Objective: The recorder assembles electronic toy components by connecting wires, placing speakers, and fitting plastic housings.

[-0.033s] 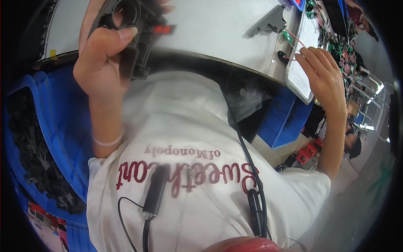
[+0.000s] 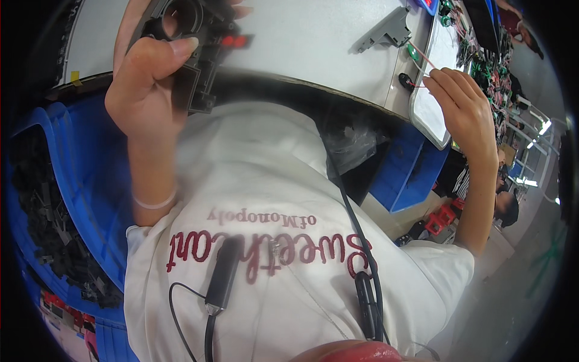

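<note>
Head view: much of the lower frame is filled by the person's own white shirt [image 2: 271, 253], so the bench edge below the hands is hidden. The black plastic part [image 2: 196, 45] is cut off at the top rim and partly covered by the thumb; its full shape cannot be made out. The contents of the blue bin [image 2: 78, 181] at the left are dark and blurred, only small black pieces can be told.

The left hand [image 2: 148, 84] is raised at the upper left, forearm vertical, fingers curled and closed on the black plastic part, thumb pressed across its front, above the grey table [image 2: 313, 42].

The right hand [image 2: 464, 108] is held out at the upper right, elbow bent, fingertips pinched on a thin red wire [image 2: 422, 57] just over the white tray [image 2: 431, 114]. A grey bracket [image 2: 386, 30] lies on the table between the hands.
</note>
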Demonstrator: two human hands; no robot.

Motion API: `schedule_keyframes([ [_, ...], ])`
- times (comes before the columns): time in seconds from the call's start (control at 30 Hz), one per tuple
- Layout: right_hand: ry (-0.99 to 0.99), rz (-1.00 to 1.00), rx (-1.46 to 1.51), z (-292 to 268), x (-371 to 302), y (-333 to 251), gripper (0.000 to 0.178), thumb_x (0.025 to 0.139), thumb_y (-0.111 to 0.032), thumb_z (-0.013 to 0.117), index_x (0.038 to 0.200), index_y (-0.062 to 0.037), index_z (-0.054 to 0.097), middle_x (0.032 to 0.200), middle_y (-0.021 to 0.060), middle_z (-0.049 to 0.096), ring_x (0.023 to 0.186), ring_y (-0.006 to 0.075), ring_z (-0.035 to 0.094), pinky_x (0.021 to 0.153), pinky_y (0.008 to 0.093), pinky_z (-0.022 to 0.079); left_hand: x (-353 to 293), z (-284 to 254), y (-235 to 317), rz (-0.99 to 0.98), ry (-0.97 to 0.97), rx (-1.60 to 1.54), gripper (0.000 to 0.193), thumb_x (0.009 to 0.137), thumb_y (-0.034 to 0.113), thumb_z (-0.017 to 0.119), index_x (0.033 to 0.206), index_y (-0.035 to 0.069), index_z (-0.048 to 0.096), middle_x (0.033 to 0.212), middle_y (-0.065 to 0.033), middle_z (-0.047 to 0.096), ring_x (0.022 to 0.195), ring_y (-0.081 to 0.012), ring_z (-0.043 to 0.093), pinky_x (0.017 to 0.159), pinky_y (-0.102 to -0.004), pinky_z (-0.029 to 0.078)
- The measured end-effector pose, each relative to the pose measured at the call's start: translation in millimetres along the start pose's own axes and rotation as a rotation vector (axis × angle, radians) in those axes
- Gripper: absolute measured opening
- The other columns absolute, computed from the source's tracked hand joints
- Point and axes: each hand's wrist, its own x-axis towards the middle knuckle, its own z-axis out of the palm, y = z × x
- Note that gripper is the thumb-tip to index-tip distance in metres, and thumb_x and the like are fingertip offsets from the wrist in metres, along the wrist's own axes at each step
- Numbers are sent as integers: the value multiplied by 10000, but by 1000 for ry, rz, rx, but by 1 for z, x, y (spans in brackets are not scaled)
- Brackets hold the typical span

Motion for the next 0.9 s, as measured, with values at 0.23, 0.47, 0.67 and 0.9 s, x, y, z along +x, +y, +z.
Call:
schedule_keyframes([
  [0.23,76,111,475,3,22,-6,225,709,-34,700,931,-44,666,957,69,653,835,256,635,726,336,523,-2,7,1,-2,35,65,763,539,148,592,1239,-65,374,992,-178,492,979,-332,582,942,-441,492],
  [0.47,220,176,570,12,43,-7,213,733,-47,723,940,-52,678,977,67,656,833,252,634,734,323,512,-8,16,4,-2,116,164,773,524,171,596,1227,-64,379,977,-177,494,958,-321,584,932,-432,490],
  [0.67,274,164,685,33,60,-7,190,757,-19,705,943,-38,669,963,66,653,814,232,625,735,303,501,-10,23,8,-28,107,104,775,519,174,594,1228,-58,384,978,-175,497,948,-313,580,922,-420,483],
  [0.9,361,186,746,34,78,-13,235,711,-16,763,937,-7,700,950,82,680,871,211,659,785,266,511,-11,24,7,-12,152,157,771,518,180,610,1217,-61,392,972,-169,500,934,-302,577,906,-408,482],
])
